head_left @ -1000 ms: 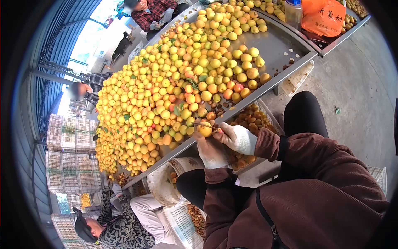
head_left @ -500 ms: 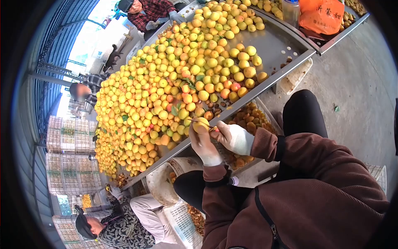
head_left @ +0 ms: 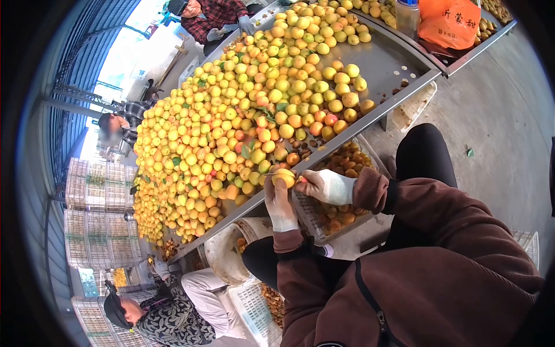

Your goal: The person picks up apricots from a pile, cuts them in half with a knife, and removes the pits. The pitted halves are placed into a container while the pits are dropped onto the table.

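Note:
My left hand (head_left: 278,200), in a white glove, grips a yellow apricot (head_left: 284,177) just past the near rim of the metal sorting table (head_left: 386,68). My right hand (head_left: 324,185), also gloved, holds a small knife (head_left: 277,173) whose blade lies across the apricot. A big heap of yellow and orange apricots (head_left: 243,115) covers the table beyond my hands. Under my hands sits a crate of cut apricot halves (head_left: 338,211).
A white bucket (head_left: 222,254) stands below the table edge. A person in a patterned top (head_left: 167,315) sits lower left, and two other people work at the far side. Stacked white crates (head_left: 98,220) stand at left. An orange bag (head_left: 451,23) and a bottle (head_left: 407,14) lie top right.
My hands stayed together on the apricot and shifted slightly up and left; my left hand turned the fruit while the knife kept against it.

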`<state>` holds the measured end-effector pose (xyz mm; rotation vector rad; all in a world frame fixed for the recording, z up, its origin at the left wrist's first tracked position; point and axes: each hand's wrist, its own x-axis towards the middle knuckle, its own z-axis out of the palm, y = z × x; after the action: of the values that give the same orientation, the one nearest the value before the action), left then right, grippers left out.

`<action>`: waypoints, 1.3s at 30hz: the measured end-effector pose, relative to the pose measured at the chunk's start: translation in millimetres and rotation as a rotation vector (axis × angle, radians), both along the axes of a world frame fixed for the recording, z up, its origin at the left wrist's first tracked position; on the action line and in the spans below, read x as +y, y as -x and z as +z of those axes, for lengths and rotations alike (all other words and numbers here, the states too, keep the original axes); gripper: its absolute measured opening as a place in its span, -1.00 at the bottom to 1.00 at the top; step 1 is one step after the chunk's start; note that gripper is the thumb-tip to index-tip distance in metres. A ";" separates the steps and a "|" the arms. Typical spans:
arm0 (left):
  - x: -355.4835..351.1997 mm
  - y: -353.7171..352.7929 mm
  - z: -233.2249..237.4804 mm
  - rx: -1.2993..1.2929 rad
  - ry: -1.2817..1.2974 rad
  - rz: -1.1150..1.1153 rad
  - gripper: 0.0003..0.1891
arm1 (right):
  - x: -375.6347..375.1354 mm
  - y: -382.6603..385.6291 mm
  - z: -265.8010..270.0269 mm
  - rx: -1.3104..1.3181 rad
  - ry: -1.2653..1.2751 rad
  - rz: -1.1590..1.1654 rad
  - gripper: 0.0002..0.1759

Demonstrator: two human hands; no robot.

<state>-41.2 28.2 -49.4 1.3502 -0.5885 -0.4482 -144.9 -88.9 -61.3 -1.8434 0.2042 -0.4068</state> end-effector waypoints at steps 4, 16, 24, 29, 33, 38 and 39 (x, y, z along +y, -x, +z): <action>-9.3 24.2 12.5 0.398 0.272 0.006 -0.35 | 6.9 12.2 22.7 -0.004 0.080 -0.016 -0.62; -8.6 30.6 13.2 0.124 0.166 0.030 -0.46 | 13.0 8.7 22.0 -0.031 -0.104 0.011 -0.55; -12.6 22.4 20.8 -0.031 -0.137 0.060 -0.39 | 10.3 -0.9 7.1 -0.090 -0.066 -0.094 -0.63; -30.8 40.4 31.1 0.385 0.169 0.071 -0.40 | 6.2 5.1 10.3 -0.093 -0.097 -0.060 -0.68; -21.3 13.3 15.8 0.374 0.125 0.012 -0.35 | 12.3 3.1 2.7 -0.015 0.040 -0.079 -0.62; -22.6 22.6 15.7 0.589 0.263 -0.023 -0.42 | 10.6 -6.1 -7.7 -0.042 0.049 -0.090 -0.64; -22.9 25.5 15.2 0.555 0.285 -0.039 -0.41 | 10.8 -3.5 -8.2 -0.048 0.037 -0.064 -0.63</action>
<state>-66.7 5.3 -34.2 0.8875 -0.2060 -0.7109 -141.4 -78.1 -69.5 -1.8645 0.2250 -0.5016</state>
